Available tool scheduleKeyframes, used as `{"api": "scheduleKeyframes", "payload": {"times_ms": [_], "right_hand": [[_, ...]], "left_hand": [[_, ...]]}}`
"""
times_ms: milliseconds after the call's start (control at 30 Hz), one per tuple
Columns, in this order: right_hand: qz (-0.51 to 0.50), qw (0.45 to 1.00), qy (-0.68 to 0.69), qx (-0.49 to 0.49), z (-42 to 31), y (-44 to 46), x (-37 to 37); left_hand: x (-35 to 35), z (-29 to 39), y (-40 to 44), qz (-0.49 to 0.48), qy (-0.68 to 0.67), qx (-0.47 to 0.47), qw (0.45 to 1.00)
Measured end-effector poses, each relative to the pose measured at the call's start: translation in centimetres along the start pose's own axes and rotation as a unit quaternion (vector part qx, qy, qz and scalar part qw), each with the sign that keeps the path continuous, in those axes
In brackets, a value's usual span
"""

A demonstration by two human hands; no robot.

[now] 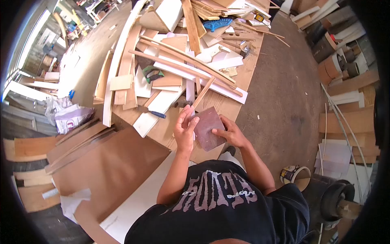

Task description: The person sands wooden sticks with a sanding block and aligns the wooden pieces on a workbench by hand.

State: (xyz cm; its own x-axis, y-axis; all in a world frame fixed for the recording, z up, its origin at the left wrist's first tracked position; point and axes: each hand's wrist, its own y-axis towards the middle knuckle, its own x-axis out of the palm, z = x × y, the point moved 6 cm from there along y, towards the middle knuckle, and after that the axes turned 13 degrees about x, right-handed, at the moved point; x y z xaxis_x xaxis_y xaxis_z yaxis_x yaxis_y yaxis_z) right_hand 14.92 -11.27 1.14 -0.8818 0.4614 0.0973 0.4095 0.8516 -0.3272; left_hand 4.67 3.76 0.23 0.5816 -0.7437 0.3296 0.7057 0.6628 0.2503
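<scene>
A flat, roughly square reddish-brown piece (209, 129) is held up in front of my chest, over the near edge of the wooden table. My left hand (185, 129) grips its left side, thumb on the face. On its right side my right hand (230, 132) holds it, the thumb lying across the face and the fingers behind, hidden. Just beyond the left hand lie a thin wooden strip (204, 92) and a long white-edged board (183, 74). A blue-handled tool (157, 114) rests on the table to the left.
Wood offcuts (170, 44), a green-handled saw (153, 74) and a blue object (217, 24) crowd the table (248, 73). Large brown sheets (109, 171) lean at the left. A bucket (295, 177) stands on the floor at the right.
</scene>
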Motion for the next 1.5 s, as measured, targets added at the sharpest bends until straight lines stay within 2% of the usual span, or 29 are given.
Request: {"api": "scheduleKeyframes", "payload": {"times_ms": [67,100,167,233,300,333,367,433,500,567,633,700,767,900,967,1033,1100,1133,1167,1267,1300,1367,1433,1500], "right_hand": [[0.091,0.996,-0.002,0.007,-0.6,0.4,-0.9],[0.093,0.988,0.042,0.12,2.7,-3.7,3.1],[0.12,0.989,0.03,0.076,1.6,2.2,2.2],[0.18,0.982,0.046,0.042,0.4,6.8,2.7],[0.228,0.97,0.046,0.065,1.3,6.9,3.9],[0.257,0.963,0.032,0.07,1.6,7.7,4.3],[0.282,0.956,0.018,0.077,1.8,8.1,4.7],[0.306,0.944,-0.028,0.118,0.4,9.2,6.2],[0.333,0.928,-0.074,0.147,0.0,10.0,7.3],[0.378,0.921,-0.05,0.08,-0.4,10.5,8.3],[0.376,0.92,-0.075,0.081,-0.4,11.0,8.7],[0.369,0.921,-0.095,0.083,-0.4,11.4,9.4],[0.391,0.919,0.043,0.015,-0.7,11.5,9.5],[0.366,0.929,0.049,-0.01,-0.2,11.2,9.7],[0.301,0.95,0.081,-0.017,0.7,11.9,10.5],[0.281,0.957,0.067,0.004,-0.4,12.1,11.0],[0.263,0.964,0.038,0.025,-1.4,12.0,11.6],[0.263,0.962,0.062,0.024,-1.9,12.4,11.9],[0.264,0.96,0.086,0.025,-2.3,12.7,12.3],[0.268,0.957,0.1,-0.036,-3.9,13.1,12.8],[0.274,0.955,0.105,-0.053,-4.3,13.1,13.0],[0.279,0.956,0.094,-0.003,-4.3,13.4,13.3],[0.315,0.947,0.047,-0.029,-4.1,14.3,13.6],[0.361,0.931,0.01,-0.053,-4.8,14.8,14.6]], "left_hand": [[0.2,-1.1,1.2,0.003,0.045,-0.044,0.998],[-1.4,0.2,-5.3,0.028,0.052,-0.163,0.985],[-2.3,-1.3,1.0,0.042,-0.017,-0.129,0.991],[-3.9,-2.6,5.6,-0.021,-0.026,-0.128,0.991],[-4.9,-5.1,4.4,0.008,-0.149,-0.246,0.958],[-5.2,-4.3,5.3,0.02,-0.101,-0.259,0.96],[-5.9,-4.7,5.9,0.022,-0.109,-0.27,0.956],[-8.4,-4.9,7.4,-0.038,-0.042,-0.326,0.944],[-9.7,-5.6,7.9,-0.015,-0.048,-0.32,0.946],[-10.4,-5.4,9.2,0.003,-0.052,-0.303,0.951],[-9.4,-1.2,11.7,-0.022,-0.046,-0.103,0.993],[-10.2,-1.2,11.7,-0.056,-0.045,-0.108,0.992],[-10.5,-1.2,11.2,-0.114,-0.049,-0.117,0.985],[-11.5,-0.2,9.3,-0.057,-0.04,-0.142,0.987],[-12.3,0.6,8.9,-0.039,-0.052,-0.157,0.985],[-12.9,1.5,8.2,-0.019,-0.07,-0.177,0.982],[-12.6,2.8,7.9,-0.027,-0.056,-0.112,0.992],[-13.2,2.9,7.8,-0.061,-0.058,-0.079,0.993],[-14.1,3.4,7.8,-0.055,-0.055,-0.072,0.994],[-14.6,4.2,7.8,-0.186,-0.071,-0.102,0.975],[-14.9,4.2,7.6,-0.188,-0.076,-0.104,0.974],[-15.3,4.2,7.0,-0.191,-0.117,-0.141,0.964],[-17.3,3.1,6.1,-0.187,-0.075,-0.159,0.967],[-18.3,1.7,4.9,-0.246,-0.117,-0.341,0.9]]}}
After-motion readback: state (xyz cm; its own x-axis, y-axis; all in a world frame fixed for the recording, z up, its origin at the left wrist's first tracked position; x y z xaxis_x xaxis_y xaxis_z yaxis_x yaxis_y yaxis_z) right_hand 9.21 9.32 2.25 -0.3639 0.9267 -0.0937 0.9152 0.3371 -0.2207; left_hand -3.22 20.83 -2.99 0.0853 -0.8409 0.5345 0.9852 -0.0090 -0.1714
